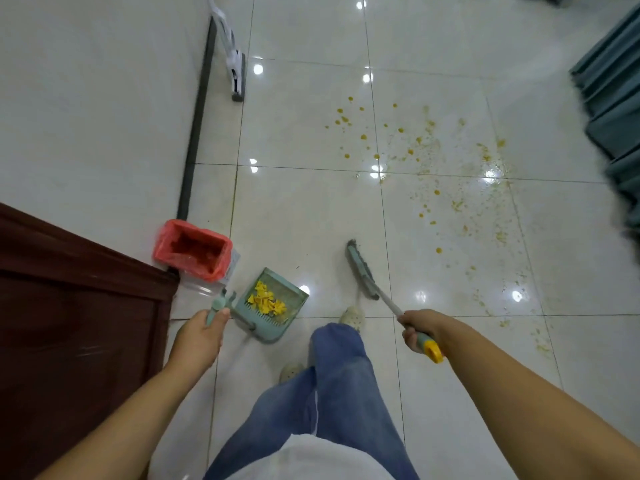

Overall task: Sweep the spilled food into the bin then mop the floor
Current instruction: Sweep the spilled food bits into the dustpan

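Tiled floor (304,216), left hand (199,336) holding dustpan (272,303), bin (194,249) just beyond

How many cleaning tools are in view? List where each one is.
3. The dustpan in the left hand, the broom in the right hand, the mop leaning against the wall.

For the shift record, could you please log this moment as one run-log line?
left hand: holds dustpan with yellow scraps | right hand: holds broom | bin: beside dustpan | floor: stains remain | mop: unused
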The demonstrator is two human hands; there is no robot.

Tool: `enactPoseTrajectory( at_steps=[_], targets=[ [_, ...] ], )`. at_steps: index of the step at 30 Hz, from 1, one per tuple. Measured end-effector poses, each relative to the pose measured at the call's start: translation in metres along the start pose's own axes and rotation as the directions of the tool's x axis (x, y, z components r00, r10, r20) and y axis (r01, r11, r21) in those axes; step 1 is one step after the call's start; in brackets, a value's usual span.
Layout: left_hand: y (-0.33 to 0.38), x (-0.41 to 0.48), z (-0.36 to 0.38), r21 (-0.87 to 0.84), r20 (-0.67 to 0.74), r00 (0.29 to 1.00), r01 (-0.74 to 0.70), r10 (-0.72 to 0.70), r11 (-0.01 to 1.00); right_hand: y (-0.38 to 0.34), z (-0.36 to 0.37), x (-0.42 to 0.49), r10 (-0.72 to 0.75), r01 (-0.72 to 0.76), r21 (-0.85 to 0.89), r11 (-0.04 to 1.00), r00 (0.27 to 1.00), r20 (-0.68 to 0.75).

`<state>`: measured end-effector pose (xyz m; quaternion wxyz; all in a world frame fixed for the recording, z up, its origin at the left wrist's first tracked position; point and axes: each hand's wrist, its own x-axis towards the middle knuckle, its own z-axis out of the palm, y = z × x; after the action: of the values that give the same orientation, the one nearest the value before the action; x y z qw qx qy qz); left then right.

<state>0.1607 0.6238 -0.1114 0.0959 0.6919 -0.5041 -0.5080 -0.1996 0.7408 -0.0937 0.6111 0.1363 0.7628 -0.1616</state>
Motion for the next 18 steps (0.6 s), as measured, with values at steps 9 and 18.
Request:
enactPoseTrajectory(
  at_steps=[9,18],
  targets=[
    [-0.013,0.004,-0.003,-0.002,-0.014,1.0,0.013,-0.013,1.0,-0.012,0.07,0.001,-0.08,0.138,-0.596,0.791,0.989,0.122],
    [-0.008,-0.005,-0.002,0.043,-0.024,1.0,-0.009,0.01,0.999,-0.021,0.037,-0.032,-0.072,0.13,-0.563,0.816,0.99,0.125]
  ],
)
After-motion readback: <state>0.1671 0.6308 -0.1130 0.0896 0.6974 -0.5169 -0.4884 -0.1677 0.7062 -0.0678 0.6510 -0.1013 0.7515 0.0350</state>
